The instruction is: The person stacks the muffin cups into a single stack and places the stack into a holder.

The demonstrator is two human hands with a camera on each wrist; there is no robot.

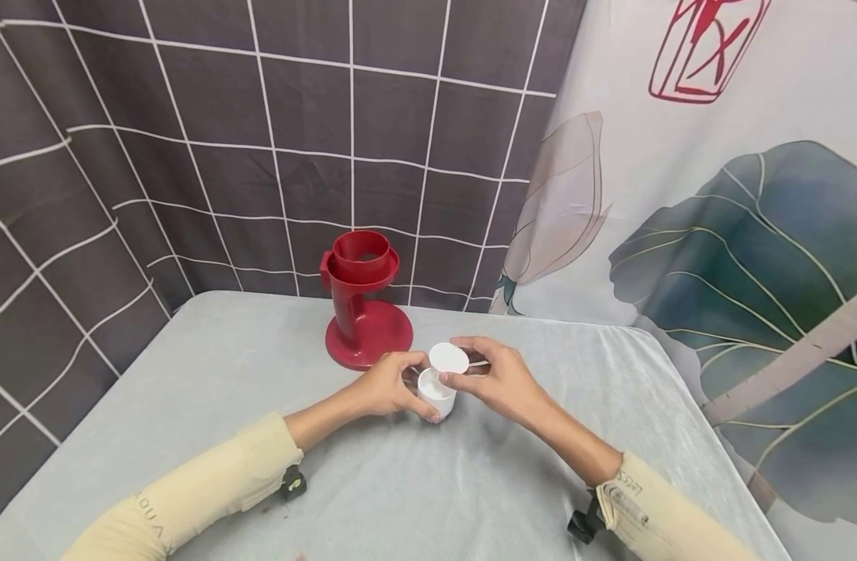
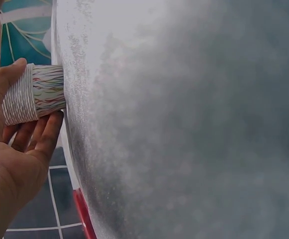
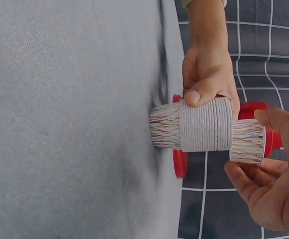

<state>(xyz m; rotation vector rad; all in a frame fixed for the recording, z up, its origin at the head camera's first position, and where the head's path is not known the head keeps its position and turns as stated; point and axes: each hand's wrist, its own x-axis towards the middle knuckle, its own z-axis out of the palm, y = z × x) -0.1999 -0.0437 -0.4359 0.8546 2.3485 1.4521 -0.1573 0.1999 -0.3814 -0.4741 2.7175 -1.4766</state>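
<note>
My left hand [image 1: 382,386] grips a stack of white paper cups [image 3: 205,124] around its ridged rims. The cups' sides carry thin, wavy coloured lines. The stack stands upright, its lower end down at the table cloth; in the left wrist view the thumb lies across the rims and the fingers curl around the far side. Just over the stack's mouth, my right hand [image 1: 502,382] pinches a single paper cup [image 3: 247,142] between thumb and fingers. That cup sits slightly off to the right of the stack, its wider end up, and part of the stack's open mouth shows below it.
A red plastic stand [image 1: 361,335] with a round base and a ring-shaped top stands behind my left hand. Pale grey cloth covers the table [image 1: 400,499]. A dark gridded curtain [image 1: 302,109] hangs behind, with a flower-printed white cloth [image 1: 632,179] at the right.
</note>
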